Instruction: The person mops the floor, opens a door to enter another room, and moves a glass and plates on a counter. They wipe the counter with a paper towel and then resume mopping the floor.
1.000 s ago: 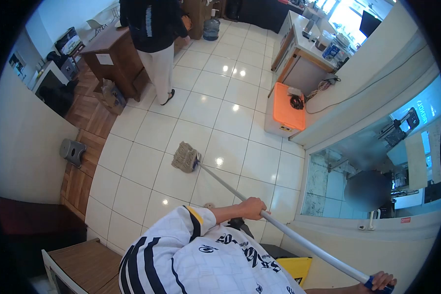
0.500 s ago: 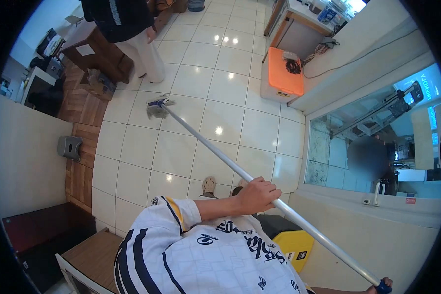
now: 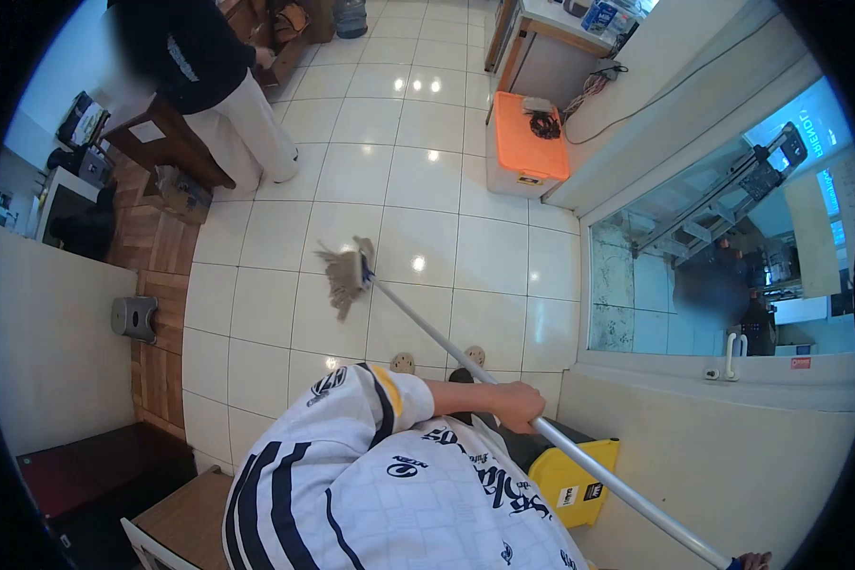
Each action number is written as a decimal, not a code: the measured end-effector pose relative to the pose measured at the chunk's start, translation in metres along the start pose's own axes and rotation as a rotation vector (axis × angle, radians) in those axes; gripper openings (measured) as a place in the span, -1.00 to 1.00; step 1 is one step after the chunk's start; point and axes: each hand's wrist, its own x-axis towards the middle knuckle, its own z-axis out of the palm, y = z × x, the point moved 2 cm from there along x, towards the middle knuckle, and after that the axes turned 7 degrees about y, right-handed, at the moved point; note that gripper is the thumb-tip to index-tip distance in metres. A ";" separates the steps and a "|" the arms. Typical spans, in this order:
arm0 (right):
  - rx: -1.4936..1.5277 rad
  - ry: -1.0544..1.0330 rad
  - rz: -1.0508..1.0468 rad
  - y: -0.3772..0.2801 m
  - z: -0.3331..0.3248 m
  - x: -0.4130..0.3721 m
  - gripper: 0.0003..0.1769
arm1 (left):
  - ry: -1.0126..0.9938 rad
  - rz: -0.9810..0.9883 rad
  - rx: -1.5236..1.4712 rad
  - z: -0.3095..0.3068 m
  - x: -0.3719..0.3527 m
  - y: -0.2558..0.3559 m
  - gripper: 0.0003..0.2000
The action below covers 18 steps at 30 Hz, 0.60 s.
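Observation:
My left hand (image 3: 518,408) is closed around the middle of the long silver mop handle (image 3: 598,471), with my arm reaching across my body. At the lower right edge my right hand (image 3: 754,560) is wrapped round the blue-tipped top end of the handle, partly cut off by the frame. The mop head (image 3: 344,275), with grey-beige strands and a blue connector, lies on the white tiles, its strands spread to the left.
A person (image 3: 199,57) in a dark top stands at upper left beside brown furniture (image 3: 176,142). An orange-lidded box (image 3: 532,142) sits at upper right. A yellow bucket (image 3: 575,480) is near my legs. A grey stool (image 3: 135,318) stands on the wood floor, left; a glass door (image 3: 655,304) is right.
The mop head has moved nearer to my feet and slightly right, and has turned. Both hands keep their hold. The other person has shifted left and leans more.

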 end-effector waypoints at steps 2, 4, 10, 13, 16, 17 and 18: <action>-0.075 -0.069 -0.053 0.004 0.008 -0.019 -0.75 | -0.012 -0.015 -0.013 0.023 0.010 -0.022 -0.73; -0.083 -0.139 -0.048 0.012 0.017 -0.039 -0.74 | -0.032 -0.020 -0.013 0.039 0.018 -0.041 -0.72; -0.192 -0.123 -0.146 0.038 0.036 -0.061 -0.72 | 0.158 -0.009 -0.066 0.053 0.024 -0.063 -0.75; -0.211 -0.099 -0.180 0.040 0.036 -0.065 -0.73 | 0.193 -0.033 -0.113 0.056 0.019 -0.066 -0.69; -0.231 -0.079 -0.210 0.040 0.038 -0.070 -0.75 | 0.197 -0.036 -0.132 0.057 0.018 -0.067 -0.72; -0.231 -0.073 -0.208 0.041 0.039 -0.071 -0.75 | 0.185 -0.027 -0.130 0.056 0.018 -0.069 -0.73; -0.232 -0.069 -0.207 0.041 0.041 -0.072 -0.75 | 0.174 -0.018 -0.130 0.054 0.017 -0.068 -0.74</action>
